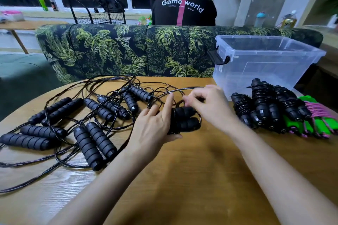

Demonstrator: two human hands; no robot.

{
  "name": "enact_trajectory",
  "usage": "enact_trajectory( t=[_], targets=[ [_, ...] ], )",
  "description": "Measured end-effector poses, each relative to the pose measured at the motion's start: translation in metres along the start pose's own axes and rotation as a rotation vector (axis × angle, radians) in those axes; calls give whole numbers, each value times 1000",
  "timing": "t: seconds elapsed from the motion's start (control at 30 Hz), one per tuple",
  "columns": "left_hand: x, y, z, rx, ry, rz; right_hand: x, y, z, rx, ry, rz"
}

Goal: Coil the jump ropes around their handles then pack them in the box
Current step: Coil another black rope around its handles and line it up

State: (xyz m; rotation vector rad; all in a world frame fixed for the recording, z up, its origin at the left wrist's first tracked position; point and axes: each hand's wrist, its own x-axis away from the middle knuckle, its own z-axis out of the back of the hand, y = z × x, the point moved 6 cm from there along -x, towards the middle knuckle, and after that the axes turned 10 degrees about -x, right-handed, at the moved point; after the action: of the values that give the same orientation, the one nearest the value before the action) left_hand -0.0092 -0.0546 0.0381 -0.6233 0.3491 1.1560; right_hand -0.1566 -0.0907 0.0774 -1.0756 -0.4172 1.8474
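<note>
My left hand grips a pair of black foam handles lying side by side at the table's middle, index finger stretched up. My right hand pinches that rope's thin black cord just above the handles; a few turns wrap them. Several uncoiled black jump ropes lie tangled on the left. Coiled black bundles and green-handled ropes with pink cord are stacked at the right. The clear plastic box stands open behind them.
The round wooden table has bare wood in front of me. A palm-print sofa back runs along the far edge. A person in a black shirt sits beyond it, facing away.
</note>
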Motion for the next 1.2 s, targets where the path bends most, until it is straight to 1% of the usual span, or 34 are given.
enact_trajectory(
  t=[0.07, 0.13, 0.2, 0.27, 0.37, 0.43, 0.6, 0.7, 0.8, 0.9, 0.97, 1.2],
  targets=[
    [-2, -2, 1, -3, 28, 52, 24, -13, -10, 69, -4, 95],
    [-3, -6, 0, 35, 64, 93, 48, -23, -16, 172, -4, 214],
    [-2, -15, -4, 80, 66, 142, 69, -24, -17, 252, -7, 291],
    [-2, -26, -4, 169, 41, 206, 84, -18, -15, 313, -18, 305],
    [-2, -36, 2, 319, -53, 315, 95, -8, -9, 396, 32, 314],
    [-3, -35, 2, 386, -109, 349, 97, -5, -9, 437, 64, 332],
    [-6, -30, 9, 510, -81, 374, 99, -1, -24, 511, 110, 427],
    [-7, -26, 10, 514, -92, 361, 100, -1, -35, 559, 125, 496],
    [-7, -27, 3, 521, -118, 397, 100, 2, -38, 623, 156, 546],
    [-5, -30, -6, 551, -140, 435, 103, 12, -37, 697, 152, 569],
    [-5, -34, -9, 579, -125, 449, 104, 19, -33, 701, 149, 561],
    [0, -61, -32, 900, -69, 530, 104, 42, -12, 662, 157, 550]
  ],
)
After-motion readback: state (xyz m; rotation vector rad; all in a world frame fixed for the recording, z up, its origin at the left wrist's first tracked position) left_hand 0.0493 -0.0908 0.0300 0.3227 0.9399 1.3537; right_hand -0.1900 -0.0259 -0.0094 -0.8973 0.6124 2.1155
